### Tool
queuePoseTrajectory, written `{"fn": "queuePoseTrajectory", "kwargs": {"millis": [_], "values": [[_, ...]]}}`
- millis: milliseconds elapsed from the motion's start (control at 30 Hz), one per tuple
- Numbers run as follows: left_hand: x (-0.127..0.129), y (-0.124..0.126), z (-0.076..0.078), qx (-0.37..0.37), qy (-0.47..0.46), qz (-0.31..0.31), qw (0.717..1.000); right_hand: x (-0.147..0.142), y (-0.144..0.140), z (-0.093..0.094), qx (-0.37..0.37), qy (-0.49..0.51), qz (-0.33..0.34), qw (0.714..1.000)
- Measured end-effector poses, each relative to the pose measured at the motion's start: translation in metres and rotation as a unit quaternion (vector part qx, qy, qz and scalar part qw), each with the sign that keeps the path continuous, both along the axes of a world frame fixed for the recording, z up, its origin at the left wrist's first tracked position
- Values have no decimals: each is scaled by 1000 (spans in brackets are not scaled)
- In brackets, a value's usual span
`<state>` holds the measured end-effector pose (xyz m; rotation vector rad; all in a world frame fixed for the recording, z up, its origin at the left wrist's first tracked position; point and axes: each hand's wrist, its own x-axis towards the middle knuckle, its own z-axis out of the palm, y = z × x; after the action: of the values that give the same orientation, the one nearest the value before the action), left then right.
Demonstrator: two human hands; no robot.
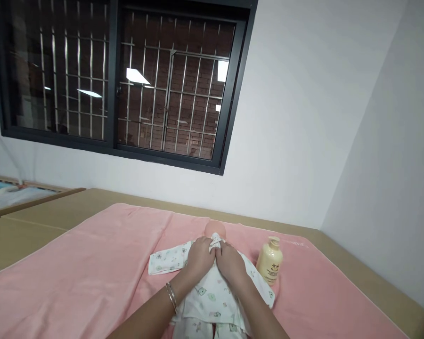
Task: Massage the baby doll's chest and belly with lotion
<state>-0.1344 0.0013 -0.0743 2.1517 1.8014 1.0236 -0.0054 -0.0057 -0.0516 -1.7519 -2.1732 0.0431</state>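
Yellow bottle (269, 261), label (273, 270) illegible; left hand (200, 255) and right hand (231, 262) on printed shirt (208, 296), grip's closure unclear.

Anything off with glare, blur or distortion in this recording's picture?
Head view: white light reflections glare on the dark sliding window, whose frame looks slanted; the yellow pump bottle has small print too soft to read; left hand and right hand show clear outlines.

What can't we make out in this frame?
All head view:
White printed top: chest partly covered by left hand and right hand.
Grip on it: unclear, undersides hidden by the hands' own backs.
Matching trousers: cut off by bottom edge.
Doll's head: lower part behind the top.
Bottle: small print unreadable, too small.
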Motion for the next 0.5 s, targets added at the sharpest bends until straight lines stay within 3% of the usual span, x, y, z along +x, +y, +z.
{"fn": "queuePoseTrajectory", "kwargs": {"millis": [100, 233, 300, 400, 500], "values": [[1, 1, -4, -1, 8, 28, 1000, 5, 6, -2, 9, -5, -1, 1000], [1, -2, -8, 29, 17, 15, 999, 2, 4, -1, 9, -21, 10, 1000], [2, -4, -9, 54, 23, 11, 998, -2, 1, 0, -2, -28, -16, 999], [3, -6, -11, 57, 25, 53, 997, -2, -1, 2, -10, -11, -45, 999], [2, -2, -12, 30, 10, 71, 997, 4, 2, 4, -7, -3, -8, 1000]]}}
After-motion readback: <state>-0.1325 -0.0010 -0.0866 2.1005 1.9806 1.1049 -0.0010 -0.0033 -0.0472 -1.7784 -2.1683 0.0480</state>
